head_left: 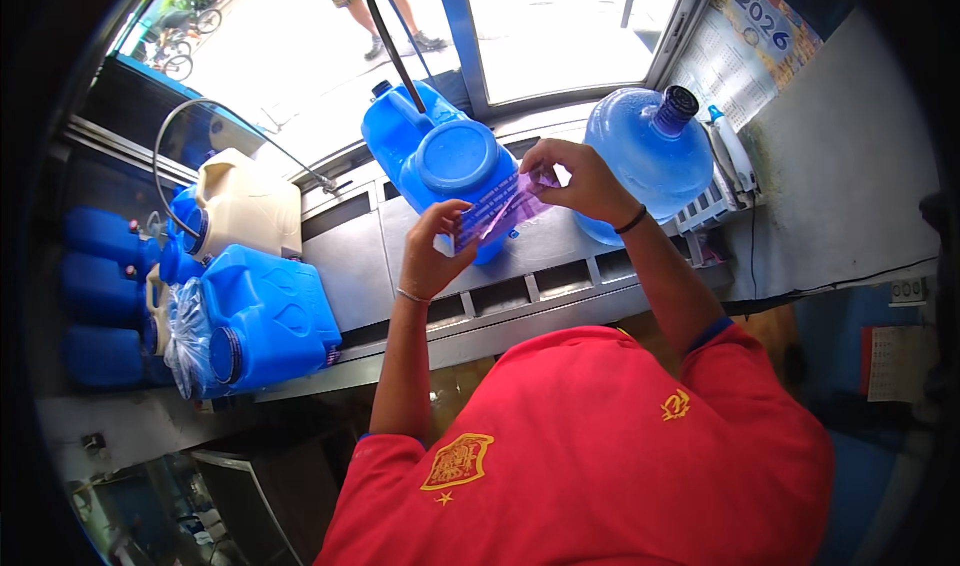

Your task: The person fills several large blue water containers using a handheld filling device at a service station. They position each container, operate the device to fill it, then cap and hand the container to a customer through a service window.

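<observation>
A strip of purple, see-through printed plastic film [505,209] is stretched between my two hands. My left hand [432,249] pinches its left end between thumb and fingers. At the other end, my right hand [582,179] grips the film with thumb and bent fingers. Just behind the film stands a blue water jug [400,131] with a large round blue lid [457,156]; the film hides part of its front. Close to my right forearm is a round, clear blue water bottle [635,161] with a dark cap [676,109].
A blue jug [275,301] and a beige jug [250,201] stand at the left of the metal counter [355,251], beside a clear plastic bag [187,338]. A curved spout [388,26] rises over the middle jug. Beyond the window, a person's legs [400,16] show.
</observation>
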`<state>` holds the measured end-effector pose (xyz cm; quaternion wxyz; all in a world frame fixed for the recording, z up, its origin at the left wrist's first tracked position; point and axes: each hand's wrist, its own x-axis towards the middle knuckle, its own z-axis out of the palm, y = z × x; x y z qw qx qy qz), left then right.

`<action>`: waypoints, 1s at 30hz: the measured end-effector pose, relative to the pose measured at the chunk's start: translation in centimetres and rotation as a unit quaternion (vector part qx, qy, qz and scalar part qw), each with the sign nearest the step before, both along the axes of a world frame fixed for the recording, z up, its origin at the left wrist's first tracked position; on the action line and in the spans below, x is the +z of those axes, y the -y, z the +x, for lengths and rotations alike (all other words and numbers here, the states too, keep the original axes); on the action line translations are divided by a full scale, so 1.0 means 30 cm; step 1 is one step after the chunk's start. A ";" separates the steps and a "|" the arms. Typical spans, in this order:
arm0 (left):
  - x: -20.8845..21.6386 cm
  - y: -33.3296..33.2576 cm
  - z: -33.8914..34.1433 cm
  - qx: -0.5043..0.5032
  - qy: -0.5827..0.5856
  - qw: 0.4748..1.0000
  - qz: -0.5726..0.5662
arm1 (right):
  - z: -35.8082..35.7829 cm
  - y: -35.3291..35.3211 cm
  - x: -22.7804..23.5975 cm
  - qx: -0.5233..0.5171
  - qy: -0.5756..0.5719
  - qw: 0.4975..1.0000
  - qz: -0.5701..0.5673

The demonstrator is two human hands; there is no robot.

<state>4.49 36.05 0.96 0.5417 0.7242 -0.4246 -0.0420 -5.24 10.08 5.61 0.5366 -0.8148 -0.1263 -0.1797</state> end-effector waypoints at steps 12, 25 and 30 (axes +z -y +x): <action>0.004 -0.033 0.115 -0.030 -0.208 0.966 -0.153 | 0.099 -0.032 -0.083 -0.150 0.049 0.987 0.002; 0.017 0.095 0.373 0.210 0.048 0.969 0.123 | 0.352 0.005 -0.075 -0.166 -0.249 0.954 -0.025; 0.102 0.219 0.244 0.157 0.169 0.940 0.250 | 0.207 0.060 -0.109 -0.184 -0.041 0.982 0.013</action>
